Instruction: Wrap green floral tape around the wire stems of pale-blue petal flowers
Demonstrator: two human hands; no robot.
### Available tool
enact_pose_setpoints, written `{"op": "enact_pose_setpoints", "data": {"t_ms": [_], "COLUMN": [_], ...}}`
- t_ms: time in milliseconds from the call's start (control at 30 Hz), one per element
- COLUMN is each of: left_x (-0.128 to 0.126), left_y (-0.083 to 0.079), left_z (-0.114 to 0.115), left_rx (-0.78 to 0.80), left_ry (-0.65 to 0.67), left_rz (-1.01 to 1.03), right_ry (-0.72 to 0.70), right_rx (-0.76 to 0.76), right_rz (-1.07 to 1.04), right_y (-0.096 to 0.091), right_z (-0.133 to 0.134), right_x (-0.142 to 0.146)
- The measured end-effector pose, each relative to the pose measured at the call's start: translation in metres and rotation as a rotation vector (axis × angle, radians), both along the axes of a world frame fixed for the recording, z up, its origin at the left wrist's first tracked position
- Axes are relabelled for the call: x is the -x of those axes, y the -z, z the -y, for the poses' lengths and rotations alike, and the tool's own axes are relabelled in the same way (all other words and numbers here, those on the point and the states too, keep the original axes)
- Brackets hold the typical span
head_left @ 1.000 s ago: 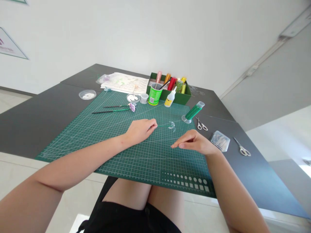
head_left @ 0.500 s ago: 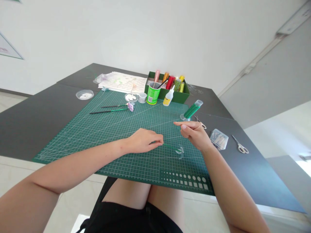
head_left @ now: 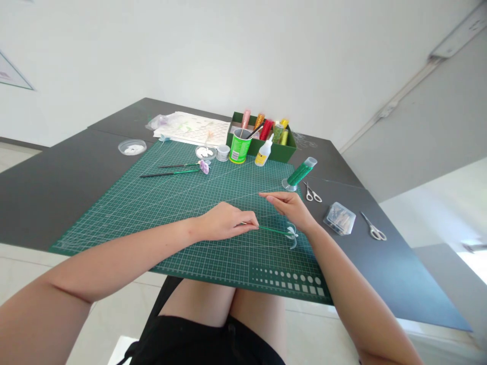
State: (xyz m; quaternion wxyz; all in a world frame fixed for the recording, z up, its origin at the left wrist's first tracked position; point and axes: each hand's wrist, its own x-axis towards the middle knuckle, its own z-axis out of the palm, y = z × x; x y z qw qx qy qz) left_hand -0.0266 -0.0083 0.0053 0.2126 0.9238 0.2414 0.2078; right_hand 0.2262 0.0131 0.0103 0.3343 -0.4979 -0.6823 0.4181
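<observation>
My left hand (head_left: 228,221) is closed in a pinch on a thin green flower stem (head_left: 273,229), held low over the green cutting mat (head_left: 228,253). At the stem's right end is a pale blue-white flower (head_left: 291,232) with narrow curling petals. My right hand (head_left: 291,207) hovers above and beside the stem, its index finger stretched left and its thumb pressed in beneath; whatever those fingers hold is too fine to make out. Beyond that hand a spool of green thread (head_left: 300,172) leans at the mat's right edge.
Two scissors (head_left: 375,232) (head_left: 312,192) and a clear box (head_left: 340,219) lie at right. Behind are a glue bottle (head_left: 264,151), a green can (head_left: 239,148) and a box (head_left: 283,152) of coloured spools. Dark sticks (head_left: 157,175), one bearing a purple flower (head_left: 204,167), rest left.
My right hand has moved left, and its thumb now lies closer under the index finger. The flower end has shifted slightly right, while my left hand keeps its pinch almost in place.
</observation>
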Motion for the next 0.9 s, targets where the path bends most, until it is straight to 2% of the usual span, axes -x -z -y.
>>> {"op": "enact_pose_setpoints", "data": {"t_ms": [167, 300, 400, 467, 600, 733, 833, 900], "left_x": [0.002, 0.004, 0.005, 0.004, 0.001, -0.001, 0.000, 0.002], "left_y": [0.000, -0.001, 0.000, 0.001, 0.004, 0.005, 0.004, 0.004], "left_z": [0.000, -0.007, -0.014, -0.017, -0.015, -0.012, -0.015, -0.019], "left_rx": [-0.097, -0.137, -0.181, -0.185, -0.198, -0.181, -0.039, 0.107], "left_ry": [-0.099, -0.318, -0.520, -0.600, -0.622, -0.618, -0.601, -0.590], "left_rz": [0.043, 0.125, 0.104, 0.063, 0.001, -0.028, 0.048, 0.160], "right_ry": [-0.069, -0.181, -0.294, -0.365, -0.440, -0.455, -0.388, -0.268], "right_rx": [-0.053, -0.016, 0.043, 0.097, 0.195, 0.205, 0.191, 0.176], "right_rz": [0.093, 0.095, 0.100, 0.105, 0.052, 0.008, -0.020, -0.084], "right_y": [0.010, 0.008, 0.000, -0.006, -0.013, -0.016, -0.016, -0.015], "right_z": [-0.006, -0.004, 0.002, 0.007, 0.014, 0.017, 0.016, 0.014], "right_x": [-0.002, 0.000, 0.003, 0.005, 0.006, 0.008, 0.008, 0.007]}}
